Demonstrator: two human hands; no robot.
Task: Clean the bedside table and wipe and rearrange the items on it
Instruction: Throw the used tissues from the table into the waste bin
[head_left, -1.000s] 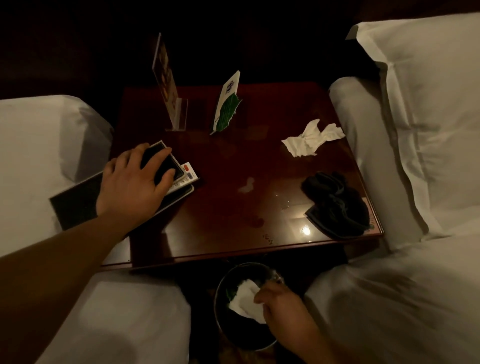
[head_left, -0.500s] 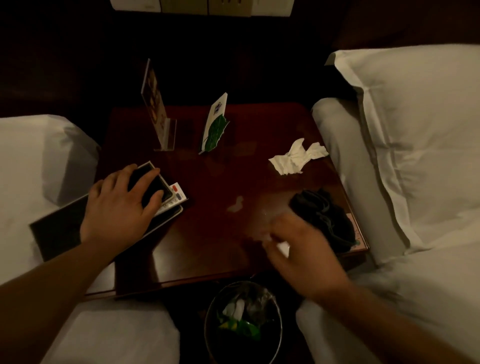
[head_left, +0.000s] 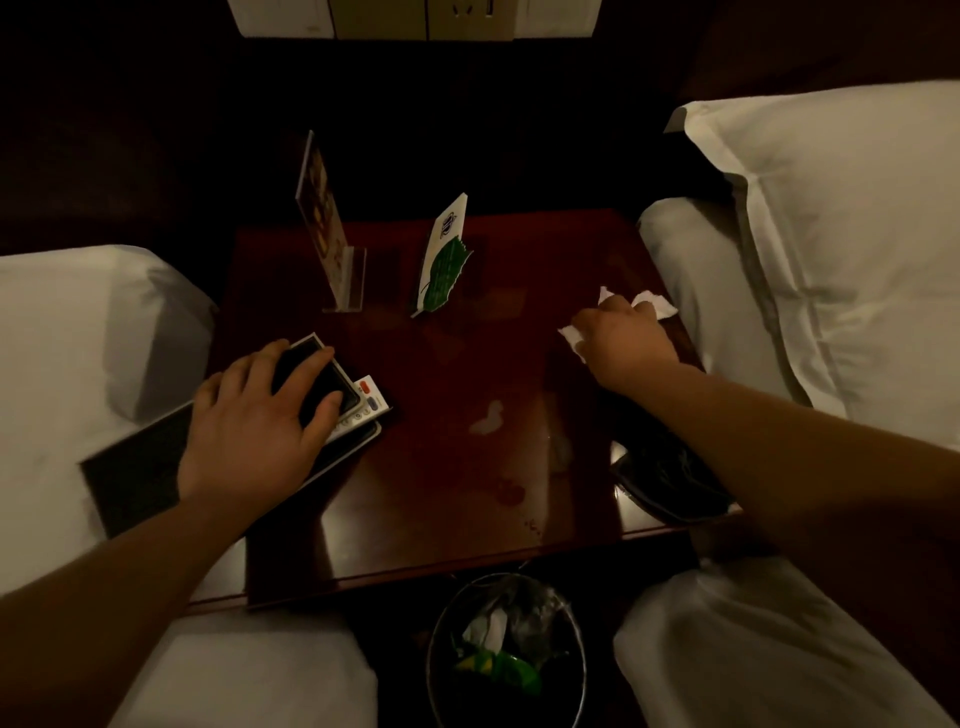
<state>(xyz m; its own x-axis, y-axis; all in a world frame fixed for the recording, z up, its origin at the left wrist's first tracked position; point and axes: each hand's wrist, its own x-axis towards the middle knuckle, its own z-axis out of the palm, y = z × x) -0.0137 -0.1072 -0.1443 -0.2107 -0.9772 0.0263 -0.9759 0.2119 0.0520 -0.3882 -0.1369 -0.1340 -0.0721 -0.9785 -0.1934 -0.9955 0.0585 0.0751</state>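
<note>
A dark red wooden bedside table stands between two beds. My left hand rests with spread fingers on a black box, which lies on a white remote and a dark folder at the table's left edge. My right hand covers a crumpled white tissue at the far right of the table, with fingers curled over it. A black cloth lies under my right forearm at the front right corner. A smear and small spots mark the table's middle.
An acrylic sign stand and a leaf-shaped card stand upright at the back. A round waste bin with rubbish sits on the floor in front. White bedding flanks the left, pillows the right.
My right hand rose from the bin after dropping a tissue there, crossed the front right of the table and now covers the crumpled tissue at the far right. The left hand stayed.
</note>
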